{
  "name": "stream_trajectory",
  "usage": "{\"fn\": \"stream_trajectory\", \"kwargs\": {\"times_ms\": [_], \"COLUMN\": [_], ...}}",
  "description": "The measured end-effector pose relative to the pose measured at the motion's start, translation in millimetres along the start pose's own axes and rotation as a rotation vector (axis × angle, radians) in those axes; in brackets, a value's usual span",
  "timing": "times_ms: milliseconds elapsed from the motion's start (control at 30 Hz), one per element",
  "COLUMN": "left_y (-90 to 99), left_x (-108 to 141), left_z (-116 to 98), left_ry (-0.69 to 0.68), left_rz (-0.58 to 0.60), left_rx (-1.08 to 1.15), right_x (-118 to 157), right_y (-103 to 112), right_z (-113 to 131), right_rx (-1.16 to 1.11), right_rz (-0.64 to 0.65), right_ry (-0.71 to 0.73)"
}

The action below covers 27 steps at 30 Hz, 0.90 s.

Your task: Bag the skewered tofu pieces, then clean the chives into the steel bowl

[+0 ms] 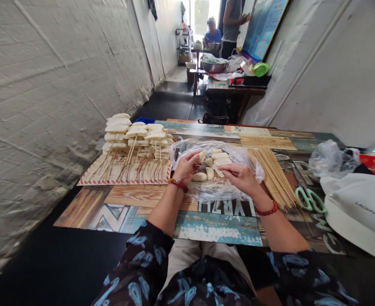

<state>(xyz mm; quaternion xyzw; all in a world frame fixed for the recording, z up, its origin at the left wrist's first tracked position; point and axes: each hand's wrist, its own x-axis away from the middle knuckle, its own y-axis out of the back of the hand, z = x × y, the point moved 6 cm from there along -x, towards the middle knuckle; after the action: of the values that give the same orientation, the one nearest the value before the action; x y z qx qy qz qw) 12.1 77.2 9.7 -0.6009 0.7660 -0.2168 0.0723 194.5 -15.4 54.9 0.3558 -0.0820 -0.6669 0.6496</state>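
Between the fingers of my left hand (187, 166) is a pale oval food piece (202, 155), held over a clear plastic bag (189, 148) spread on the table. More pale oval pieces (221, 157) lie on the bag. My right hand (241, 176) is closed in a pinch beside them; what its fingertips hold is too small to make out. Loose bamboo skewers (274, 176) lie in a bundle to the right of the bag. On the left, stacked skewered pieces (138, 132) rest on a flat red-edged sheet (91, 173), their sticks pointing toward me.
Green-handled scissors (311, 199), a crumpled plastic bag (330, 157) and a white cap (359, 208) lie at the table's right. Beyond the patterned table (187, 125), another table holds a metal bowl (214, 66). Two people are farther back. A wall (47, 106) runs along the left.
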Motion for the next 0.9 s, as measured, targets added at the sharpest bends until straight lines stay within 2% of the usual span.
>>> {"fn": "stream_trajectory", "kwargs": {"times_ms": [133, 333, 400, 600, 733, 800, 900], "left_y": [-2.2, -16.9, -21.2, -31.4, -38.3, -39.1, -36.7], "left_x": [3.1, 7.9, 7.9, 8.2, 13.0, 14.6, 14.5], "left_z": [-4.7, -12.0, -9.6, -1.6, 4.6, 4.7, 2.1], "left_ry": [-0.089, -0.391, -0.45, -0.584, -0.561, -0.524, -0.48], "left_rz": [0.018, 0.086, 0.13, 0.296, 0.419, 0.426, 0.361], "left_rx": [-0.238, -1.048, -1.225, -1.247, -1.221, -1.172, -1.117], "right_x": [3.3, 7.9, 7.7, 2.5, 2.0, 4.2, 9.6], "right_y": [6.1, 25.0, 26.4, 23.8, 25.8, 27.1, 31.8], "right_z": [-16.2, -39.2, -40.0, -28.5, -24.7, -24.1, -21.9], "right_rx": [-0.053, -0.111, -0.096, 0.026, 0.153, 0.197, 0.204], "right_rz": [-0.039, -0.129, -0.139, -0.147, -0.12, -0.082, -0.051], "right_ry": [-0.073, -0.183, -0.186, -0.098, -0.124, -0.15, -0.165]}}
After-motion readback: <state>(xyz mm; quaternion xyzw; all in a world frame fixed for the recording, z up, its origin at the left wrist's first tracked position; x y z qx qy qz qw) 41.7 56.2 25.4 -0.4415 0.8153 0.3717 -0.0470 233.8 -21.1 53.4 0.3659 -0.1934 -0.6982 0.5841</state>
